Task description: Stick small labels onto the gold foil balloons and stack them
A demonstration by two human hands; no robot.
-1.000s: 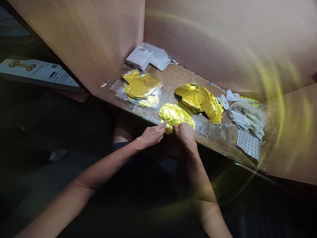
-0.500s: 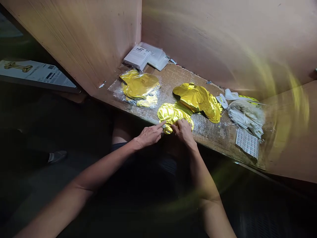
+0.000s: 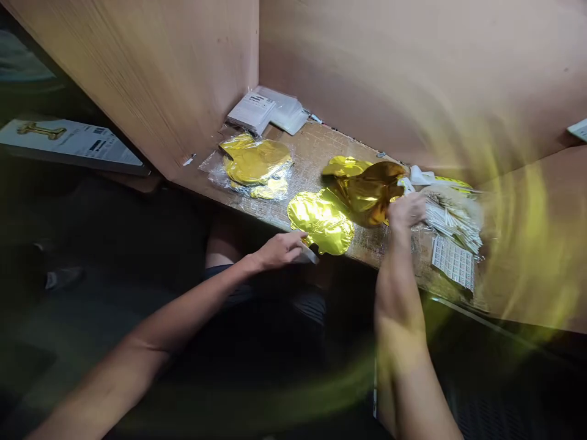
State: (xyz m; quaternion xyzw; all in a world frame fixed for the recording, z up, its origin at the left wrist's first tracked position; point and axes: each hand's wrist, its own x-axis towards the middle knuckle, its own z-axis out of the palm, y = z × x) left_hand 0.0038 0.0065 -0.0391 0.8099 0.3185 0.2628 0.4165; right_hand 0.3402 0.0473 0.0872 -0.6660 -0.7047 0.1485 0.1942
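Note:
A flat gold foil balloon (image 3: 321,220) lies at the near edge of the wooden bench (image 3: 394,250). My left hand (image 3: 282,249) rests at its lower left corner, fingers pinched on a small grey piece at the balloon's neck. My right hand (image 3: 406,209) has closed on the edge of a stack of gold foil balloons (image 3: 364,186) further right and lifts one up so that it folds over. A second pile of gold balloons in clear plastic (image 3: 254,164) lies to the left.
White packets (image 3: 268,110) sit in the back corner. A bundle of white sticks (image 3: 452,217) and a white sticker sheet (image 3: 453,263) lie at the right. Plywood walls enclose the bench. A printed box (image 3: 68,140) rests at far left.
My right hand left the near balloon's neck, moved up and right, and took hold of the balloon stack, lifting its top. My left hand stayed by the near balloon.

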